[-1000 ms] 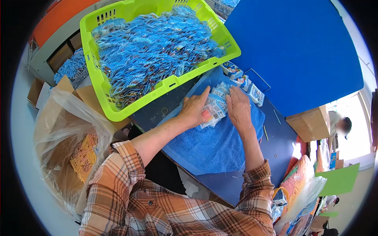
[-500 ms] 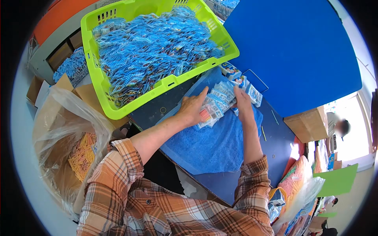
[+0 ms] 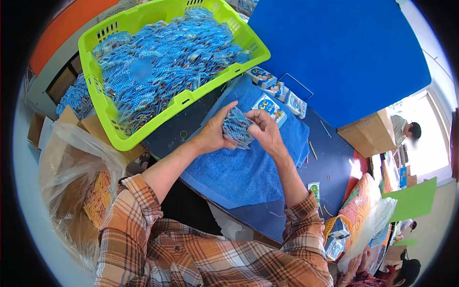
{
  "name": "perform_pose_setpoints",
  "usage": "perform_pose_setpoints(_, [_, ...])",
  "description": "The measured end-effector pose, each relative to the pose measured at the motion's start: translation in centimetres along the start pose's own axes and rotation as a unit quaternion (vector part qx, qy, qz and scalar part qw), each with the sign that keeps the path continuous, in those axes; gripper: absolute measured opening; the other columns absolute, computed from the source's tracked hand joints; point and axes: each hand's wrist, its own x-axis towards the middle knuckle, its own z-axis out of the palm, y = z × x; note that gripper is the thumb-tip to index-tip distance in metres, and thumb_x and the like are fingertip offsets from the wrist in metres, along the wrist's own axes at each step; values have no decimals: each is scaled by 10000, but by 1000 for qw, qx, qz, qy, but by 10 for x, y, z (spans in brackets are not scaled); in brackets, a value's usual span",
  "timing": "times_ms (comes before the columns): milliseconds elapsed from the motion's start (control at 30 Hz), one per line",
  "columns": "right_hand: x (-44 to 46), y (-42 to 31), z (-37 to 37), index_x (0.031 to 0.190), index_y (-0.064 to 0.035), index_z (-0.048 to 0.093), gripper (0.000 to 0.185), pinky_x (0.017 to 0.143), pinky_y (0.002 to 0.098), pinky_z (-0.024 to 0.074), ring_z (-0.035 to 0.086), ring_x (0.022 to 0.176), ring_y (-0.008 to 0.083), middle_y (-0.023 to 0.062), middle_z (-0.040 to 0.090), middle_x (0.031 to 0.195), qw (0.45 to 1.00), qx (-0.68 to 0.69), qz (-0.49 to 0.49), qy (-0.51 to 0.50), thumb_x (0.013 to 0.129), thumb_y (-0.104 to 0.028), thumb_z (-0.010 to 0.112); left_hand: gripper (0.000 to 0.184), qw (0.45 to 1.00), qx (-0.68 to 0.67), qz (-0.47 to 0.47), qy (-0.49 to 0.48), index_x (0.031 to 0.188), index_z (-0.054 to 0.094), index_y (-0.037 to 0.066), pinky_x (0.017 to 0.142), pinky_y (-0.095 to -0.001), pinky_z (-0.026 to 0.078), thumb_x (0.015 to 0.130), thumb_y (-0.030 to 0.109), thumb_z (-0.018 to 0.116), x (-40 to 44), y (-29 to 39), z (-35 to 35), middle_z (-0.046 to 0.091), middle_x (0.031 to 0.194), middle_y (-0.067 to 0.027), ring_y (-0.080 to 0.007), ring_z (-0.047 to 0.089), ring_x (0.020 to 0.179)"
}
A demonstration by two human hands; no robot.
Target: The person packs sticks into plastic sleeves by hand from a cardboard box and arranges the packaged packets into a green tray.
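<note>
A stack of small blue-and-white sachets [image 3: 236, 128] is held upright over the blue towel [image 3: 239, 179]. My left hand [image 3: 213, 130] is closed round the stack from the left, with the thumb along its top. On the other side, my right hand [image 3: 267, 133] has its fingers bent and pinched against the stack's right edge. A single sachet [image 3: 270, 110] with a printed front lies flat on the towel just beyond my right hand. Behind it, several small printed boxes [image 3: 296, 104] stand in a row.
A lime-green crate [image 3: 178, 106] heaped with blue sachets stands at the back left. A blue panel [image 3: 344, 57] rises behind the table. At left is a plastic-lined box of yellow-orange sticks [image 3: 98, 198]. A yellow basket [image 3: 330, 232] and another person's hands [image 3: 358, 260] are at lower right.
The sachets, earlier fanned between both hands, are now gathered into an upright stack in my left hand. One sachet now shows on the towel. The view has shifted slightly.
</note>
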Motion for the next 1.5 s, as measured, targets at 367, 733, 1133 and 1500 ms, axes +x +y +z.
perform_pose_setpoints(367, [-12, 6, -7, 1445, -26, 283, 1188, 1059, 366, 366, 465, 1251, 281, 168, 474, 1328, 946, -298, -121, 34, 488, -286, 938, 997, 994, 89, -6, 60, 1346, 407, 60, 1012, -398, 410, 482, 138, 899, 10, -6, 20, 526, 1255, -187, -351, 509, 1186])
perform_pose_setpoints(733, [13, -58, 14, 1174, -28, 515, 742, 865, 436, 463, 577, 1050, 371, 201, 607, 1103, 841, -526, -86, -94, 570, -288, 859, 1228, 992, 113, 26, 42, 1495, 61, 31, 1038, -405, 384, 596, 204, 880, 10, -25, 26, 432, 1338, -279, -412, 466, 1237])
perform_pose_setpoints(1133, [16, -61, 20, 1125, -52, 533, 634, 732, 436, 506, 644, 874, 362, 196, 661, 913, 815, -566, -61, -107, 642, -336, 829, 226, 783, 609, 105, 68, 855, 679, 62, 731, -473, 502, 704, 224, 721, 85, 142, -159, 623, 826, -155, -344, 623, 845])
perform_pose_setpoints(1500, [15, -55, 25, 1110, -50, 527, 575, 739, 416, 524, 645, 875, 350, 175, 643, 961, 810, -572, -65, -113, 673, -280, 821, 757, 808, 567, -40, 155, 1050, 591, -32, 879, -480, 475, 648, 590, 751, 193, 28, -264, 568, 1094, -236, -403, 590, 1026])
